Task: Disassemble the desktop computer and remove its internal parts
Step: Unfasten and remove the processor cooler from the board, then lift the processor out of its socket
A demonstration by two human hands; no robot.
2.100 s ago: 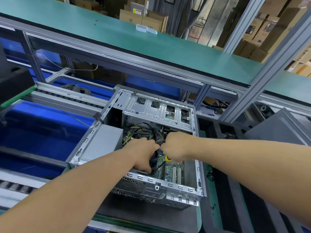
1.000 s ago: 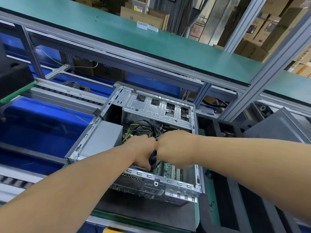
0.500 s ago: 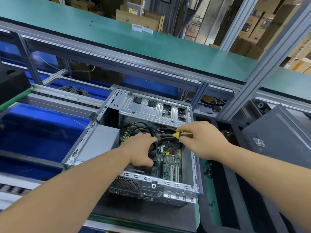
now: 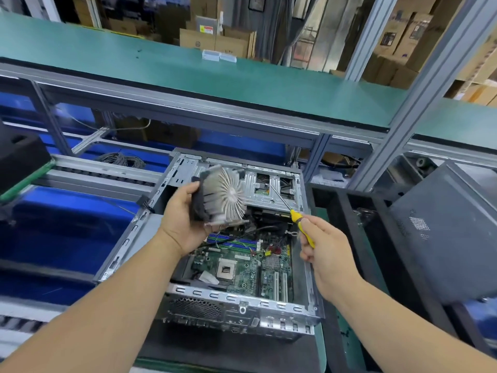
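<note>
While the open computer case lies on its side on the green workbench, the left hand holds the CPU cooler lifted clear above the case, over its far-left part. The fingers of this hand are curled round the cooler's black fan frame on the left, and the radial silver fins face right and toward the camera. A black cable runs from below the cooler down toward the board.

The right hand hovers over the right wall of the case, its fingers clenched round the yellow handle of a screwdriver; the thin shaft points up and to the far left, its tip in front of the metal drive cage at the far end of the case.

Inside the case, the green motherboard lies exposed, with the bare square CPU socket near its left part, blue memory slots farther away, and white expansion slots at the near right. The perforated rear panel of the case faces the camera.

Right of the case, a dark grey side panel rests tilted. A green shelf spans the far side, with cardboard boxes beyond it, and blue bins lie to the left.
</note>
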